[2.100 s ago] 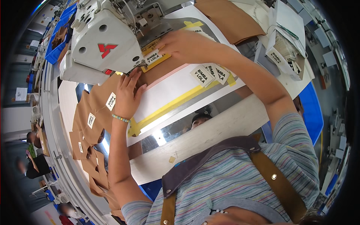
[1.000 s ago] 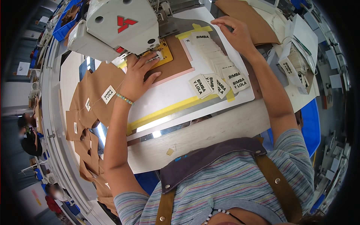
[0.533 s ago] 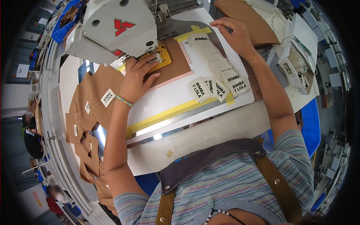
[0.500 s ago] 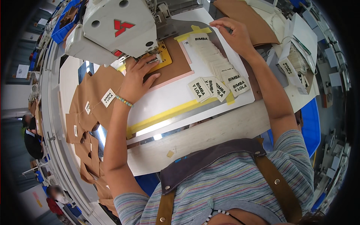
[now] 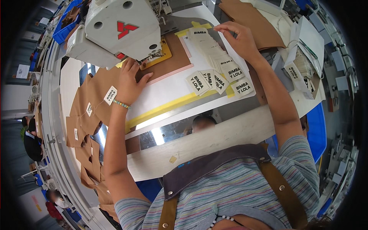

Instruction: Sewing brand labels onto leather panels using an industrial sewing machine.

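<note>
My left hand (image 5: pixel 129 82) lies with fingers stretched and thumb apart beside the head of a white sewing machine (image 5: pixel 122 28). Its thumb rests by the near edge of a brown panel (image 5: pixel 174 61) on a white board (image 5: pixel 168 86). A yellow frame (image 5: pixel 167 51) with a pale label in it sits on that panel, partly hidden under the machine. My right hand (image 5: pixel 241 40) is at the board's far right edge, fingers loosely bent and apart, nothing visible in them. Between the hands, a fanned row of printed cream labels (image 5: pixel 209 51) lies on the board.
Brown cut pieces (image 5: pixel 90 99) with labels sewn on and joined by thread hang along the left. More brown sheets (image 5: pixel 253 23) lie at the far right, near an open box of labels (image 5: pixel 304 65). A blue bin (image 5: pixel 316 126) stands below the table's right side.
The white board, with the panel, frame and labels on it, has shifted away from me and slightly left. My left hand has drawn back left from the frame; the right has barely moved.
</note>
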Demonstrator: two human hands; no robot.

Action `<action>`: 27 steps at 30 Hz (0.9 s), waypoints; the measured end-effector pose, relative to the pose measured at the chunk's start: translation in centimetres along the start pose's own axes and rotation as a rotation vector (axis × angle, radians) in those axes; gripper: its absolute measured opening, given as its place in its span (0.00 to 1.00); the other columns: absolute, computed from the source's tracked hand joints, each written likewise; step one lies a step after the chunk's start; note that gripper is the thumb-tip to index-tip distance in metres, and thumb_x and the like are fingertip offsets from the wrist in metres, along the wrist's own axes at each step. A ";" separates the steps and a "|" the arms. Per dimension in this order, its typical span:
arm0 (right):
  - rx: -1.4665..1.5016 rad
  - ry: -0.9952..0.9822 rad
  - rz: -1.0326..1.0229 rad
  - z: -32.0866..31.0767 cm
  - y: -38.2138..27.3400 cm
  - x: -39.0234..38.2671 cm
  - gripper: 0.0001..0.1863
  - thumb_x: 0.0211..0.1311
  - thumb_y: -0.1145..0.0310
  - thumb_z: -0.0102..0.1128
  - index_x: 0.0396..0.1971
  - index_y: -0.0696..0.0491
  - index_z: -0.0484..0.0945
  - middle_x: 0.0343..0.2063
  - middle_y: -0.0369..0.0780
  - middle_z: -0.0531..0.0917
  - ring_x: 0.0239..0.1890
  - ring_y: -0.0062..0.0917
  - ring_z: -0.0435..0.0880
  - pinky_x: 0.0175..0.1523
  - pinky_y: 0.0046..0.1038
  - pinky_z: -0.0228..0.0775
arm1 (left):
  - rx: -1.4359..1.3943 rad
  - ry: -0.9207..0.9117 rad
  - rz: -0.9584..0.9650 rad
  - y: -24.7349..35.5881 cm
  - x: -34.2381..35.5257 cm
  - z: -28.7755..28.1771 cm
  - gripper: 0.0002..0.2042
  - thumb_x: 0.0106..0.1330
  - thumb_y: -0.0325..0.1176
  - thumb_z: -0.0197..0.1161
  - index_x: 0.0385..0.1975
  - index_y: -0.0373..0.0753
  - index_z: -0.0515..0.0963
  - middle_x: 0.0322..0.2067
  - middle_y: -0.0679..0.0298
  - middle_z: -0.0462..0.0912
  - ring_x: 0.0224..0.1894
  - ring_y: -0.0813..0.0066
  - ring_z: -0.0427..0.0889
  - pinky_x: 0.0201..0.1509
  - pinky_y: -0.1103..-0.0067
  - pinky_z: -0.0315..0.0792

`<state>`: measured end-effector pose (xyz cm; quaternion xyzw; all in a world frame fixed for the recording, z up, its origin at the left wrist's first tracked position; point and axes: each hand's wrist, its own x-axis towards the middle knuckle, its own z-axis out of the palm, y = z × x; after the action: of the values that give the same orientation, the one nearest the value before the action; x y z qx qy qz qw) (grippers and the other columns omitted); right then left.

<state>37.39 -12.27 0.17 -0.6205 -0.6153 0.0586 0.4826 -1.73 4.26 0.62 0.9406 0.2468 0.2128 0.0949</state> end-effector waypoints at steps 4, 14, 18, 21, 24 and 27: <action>0.010 -0.009 -0.028 0.3 -0.2 0.3 0.11 0.76 0.74 0.60 0.50 0.55 0.89 0.44 0.38 0.92 0.47 0.25 0.90 0.60 0.28 0.77 | -0.142 0.118 -0.106 -0.7 -1.3 -0.9 0.24 0.56 0.36 0.83 0.50 0.34 0.85 0.50 0.54 0.82 0.57 0.53 0.78 0.63 0.65 0.76; 0.046 -0.301 -0.147 -1.8 -5.8 0.3 0.15 0.76 0.66 0.62 0.56 0.52 0.88 0.57 0.42 0.89 0.59 0.32 0.86 0.64 0.34 0.77 | -0.232 -0.017 -0.173 -3.8 -2.9 -2.0 0.28 0.52 0.40 0.87 0.51 0.37 0.84 0.50 0.59 0.80 0.57 0.60 0.78 0.63 0.67 0.75; -0.161 -0.366 -0.244 0.3 -6.5 0.2 0.15 0.75 0.67 0.64 0.56 0.54 0.87 0.54 0.44 0.87 0.58 0.36 0.85 0.65 0.36 0.75 | -0.179 -0.040 -0.155 -4.3 -2.5 -2.0 0.28 0.51 0.41 0.87 0.49 0.37 0.84 0.49 0.59 0.80 0.55 0.59 0.77 0.61 0.67 0.74; -0.235 -0.490 -0.194 2.1 -7.4 -0.1 0.18 0.75 0.60 0.64 0.56 0.51 0.88 0.61 0.45 0.85 0.65 0.42 0.81 0.70 0.40 0.73 | -0.134 0.002 -0.138 -3.8 -2.4 -1.7 0.25 0.53 0.41 0.86 0.47 0.37 0.84 0.46 0.59 0.82 0.53 0.58 0.78 0.59 0.66 0.75; -0.300 -0.455 -0.336 4.5 -8.9 -0.2 0.17 0.72 0.59 0.66 0.54 0.50 0.88 0.58 0.43 0.86 0.63 0.40 0.81 0.67 0.40 0.75 | -0.090 0.060 -0.084 -2.6 -2.2 -0.9 0.19 0.57 0.38 0.83 0.43 0.36 0.84 0.41 0.59 0.84 0.49 0.56 0.79 0.56 0.65 0.76; -0.389 -0.419 -0.523 6.3 -9.9 -0.3 0.15 0.65 0.61 0.72 0.46 0.53 0.87 0.45 0.39 0.83 0.51 0.36 0.82 0.57 0.40 0.77 | -0.027 0.103 0.051 -0.4 -1.6 0.5 0.12 0.63 0.34 0.77 0.40 0.35 0.82 0.38 0.56 0.84 0.45 0.52 0.81 0.50 0.63 0.77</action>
<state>26.10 -11.43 3.32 -0.4971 -0.8377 -0.0590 0.2185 -2.96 3.75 -0.48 0.9330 0.2246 0.2665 0.0894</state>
